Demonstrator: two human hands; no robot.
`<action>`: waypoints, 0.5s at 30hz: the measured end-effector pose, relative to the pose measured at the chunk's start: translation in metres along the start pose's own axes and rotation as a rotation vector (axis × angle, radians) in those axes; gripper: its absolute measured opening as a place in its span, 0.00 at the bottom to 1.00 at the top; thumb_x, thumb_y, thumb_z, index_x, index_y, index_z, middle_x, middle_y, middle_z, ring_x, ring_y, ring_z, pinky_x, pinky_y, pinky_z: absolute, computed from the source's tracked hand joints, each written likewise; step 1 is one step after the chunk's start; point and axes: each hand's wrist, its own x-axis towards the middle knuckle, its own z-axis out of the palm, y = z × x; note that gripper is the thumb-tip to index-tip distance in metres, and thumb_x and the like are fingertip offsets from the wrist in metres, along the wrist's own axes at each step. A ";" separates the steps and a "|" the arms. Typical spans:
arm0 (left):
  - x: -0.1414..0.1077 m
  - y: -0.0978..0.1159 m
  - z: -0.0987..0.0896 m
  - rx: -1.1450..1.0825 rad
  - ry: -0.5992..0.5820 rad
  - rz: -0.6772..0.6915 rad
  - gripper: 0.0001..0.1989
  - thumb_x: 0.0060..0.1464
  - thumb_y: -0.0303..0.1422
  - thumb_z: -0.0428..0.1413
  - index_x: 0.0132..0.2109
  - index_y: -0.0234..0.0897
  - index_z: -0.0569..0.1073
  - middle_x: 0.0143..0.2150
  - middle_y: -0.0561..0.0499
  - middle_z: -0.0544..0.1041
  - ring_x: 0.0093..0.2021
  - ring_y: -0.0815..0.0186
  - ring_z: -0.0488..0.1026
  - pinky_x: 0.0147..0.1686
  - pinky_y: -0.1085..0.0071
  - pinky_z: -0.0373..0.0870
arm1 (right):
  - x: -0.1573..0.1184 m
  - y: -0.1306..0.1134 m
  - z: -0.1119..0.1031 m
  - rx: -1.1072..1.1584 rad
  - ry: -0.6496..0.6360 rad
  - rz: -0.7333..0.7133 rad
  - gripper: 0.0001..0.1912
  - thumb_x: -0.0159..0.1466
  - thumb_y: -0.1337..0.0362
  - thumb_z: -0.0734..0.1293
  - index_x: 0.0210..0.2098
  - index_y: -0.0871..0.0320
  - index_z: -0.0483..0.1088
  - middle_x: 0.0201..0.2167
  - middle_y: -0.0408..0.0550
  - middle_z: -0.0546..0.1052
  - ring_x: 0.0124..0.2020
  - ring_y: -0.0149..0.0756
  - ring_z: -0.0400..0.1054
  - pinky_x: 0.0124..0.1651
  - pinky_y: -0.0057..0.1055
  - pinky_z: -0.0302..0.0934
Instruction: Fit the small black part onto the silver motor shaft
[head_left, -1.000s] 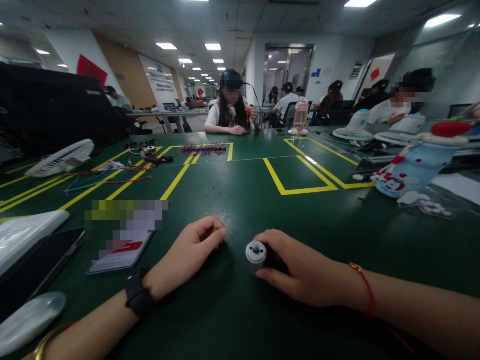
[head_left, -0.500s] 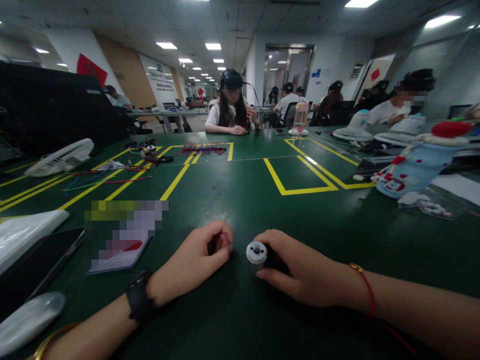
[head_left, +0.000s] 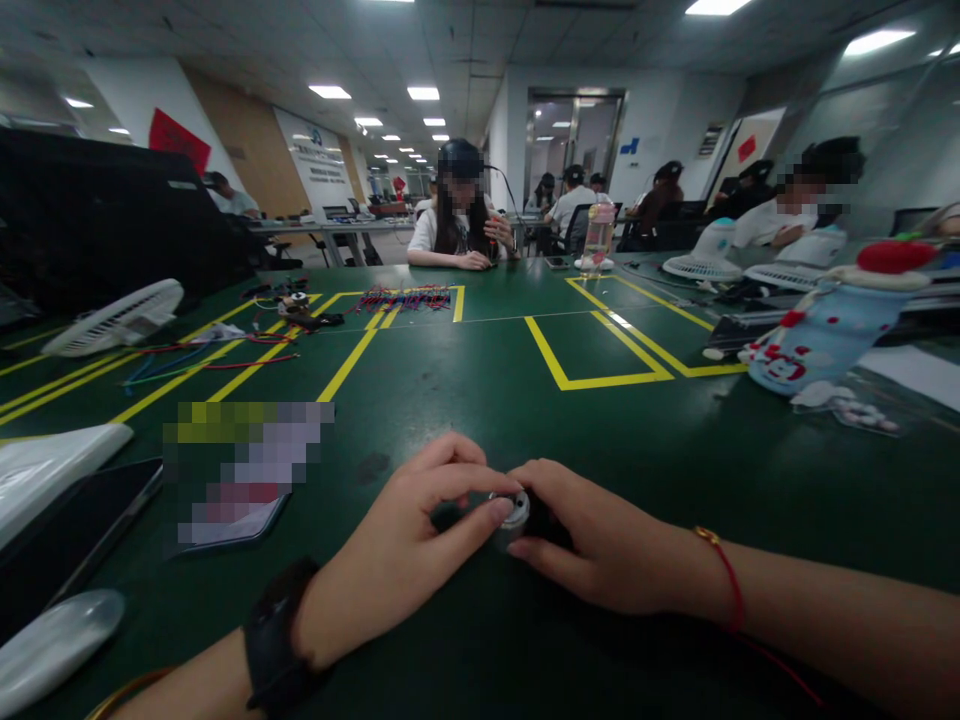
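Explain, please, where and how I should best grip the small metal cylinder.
Probably by the round side wall of the metal cylinder, coming from the right, as the right hand does: its flat end faces up, where the left hand's fingertips are.

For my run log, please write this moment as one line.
right hand: grip around metal cylinder | left hand: fingertips at its top | blue bottle: right side

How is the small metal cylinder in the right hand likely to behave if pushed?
The metal cylinder looks rigid, so it probably won't flex. Its bare metallic wall suggests it's fairly heavy for its size and perhaps a bit slippery. It's roughly upright with a round side, so without the hands it could tip, then roll.
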 end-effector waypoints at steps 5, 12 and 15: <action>0.001 0.004 0.002 -0.035 0.059 -0.045 0.07 0.60 0.33 0.54 0.41 0.45 0.78 0.38 0.51 0.70 0.39 0.64 0.69 0.39 0.69 0.66 | 0.000 0.001 0.001 -0.002 0.011 -0.016 0.17 0.61 0.64 0.66 0.50 0.58 0.64 0.43 0.52 0.70 0.40 0.40 0.63 0.43 0.37 0.60; -0.003 -0.012 -0.015 -0.063 0.025 -0.083 0.07 0.59 0.34 0.56 0.42 0.48 0.79 0.39 0.54 0.68 0.40 0.65 0.68 0.40 0.70 0.64 | -0.001 0.000 -0.001 0.023 0.015 -0.014 0.18 0.60 0.66 0.67 0.50 0.58 0.64 0.43 0.50 0.71 0.41 0.39 0.64 0.45 0.36 0.59; -0.004 -0.025 -0.021 -0.027 -0.104 -0.078 0.07 0.58 0.34 0.57 0.41 0.47 0.80 0.38 0.53 0.67 0.39 0.65 0.68 0.39 0.71 0.64 | -0.001 0.000 -0.001 0.017 0.009 -0.010 0.18 0.61 0.65 0.67 0.50 0.58 0.64 0.44 0.50 0.70 0.42 0.39 0.64 0.45 0.36 0.59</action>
